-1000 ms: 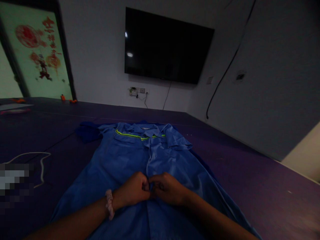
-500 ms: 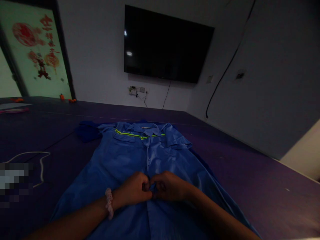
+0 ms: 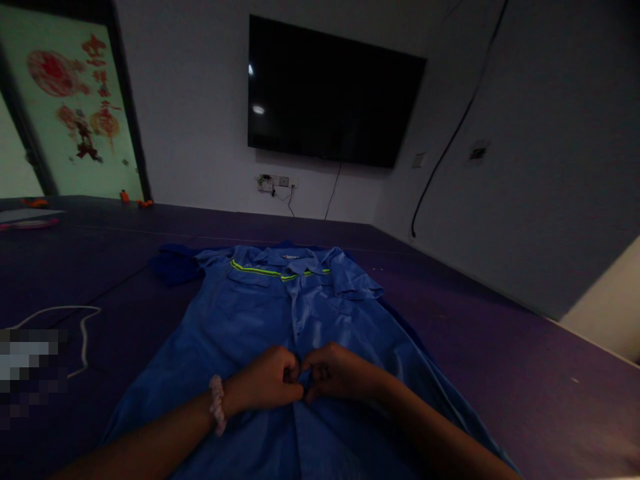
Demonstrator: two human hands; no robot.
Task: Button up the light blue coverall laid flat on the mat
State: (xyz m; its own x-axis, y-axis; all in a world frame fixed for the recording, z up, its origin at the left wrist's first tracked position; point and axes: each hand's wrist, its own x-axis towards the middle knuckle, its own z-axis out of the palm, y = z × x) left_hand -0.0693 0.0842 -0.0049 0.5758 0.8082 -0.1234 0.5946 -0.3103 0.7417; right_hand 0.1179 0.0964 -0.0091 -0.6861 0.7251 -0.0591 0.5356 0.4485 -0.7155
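Note:
A blue short-sleeved work shirt (image 3: pixel 250 320) with yellow-green stripes across its chest lies spread out, collar at the far end. Over its front opening, about midway down, my two hands meet with fingertips close together. My left hand (image 3: pixel 267 379), with a pale scrunchie (image 3: pixel 217 405) at the wrist, is closed on the front edge of the shirt. From the other side, my right hand (image 3: pixel 340 373) pinches the cloth at the same spot. Whether a button sits between the fingers is hidden. Darker blue cloth (image 3: pixel 175 265) shows under the shirt's left shoulder.
The shirt rests on a purple floor surface (image 3: pixel 490 333). On the left lie a white cable (image 3: pixel 84 333), a blurred-out object (image 3: pixel 25 357) and a pink-edged item (image 3: pixel 30 225). Small orange objects (image 3: pixel 145 203) stand near the door. A television (image 3: pixel 335 93) hangs on the far wall.
Both hands stay at the same spot on the shirt front, with only a slight shift of the fingers. The view has tilted very slightly.

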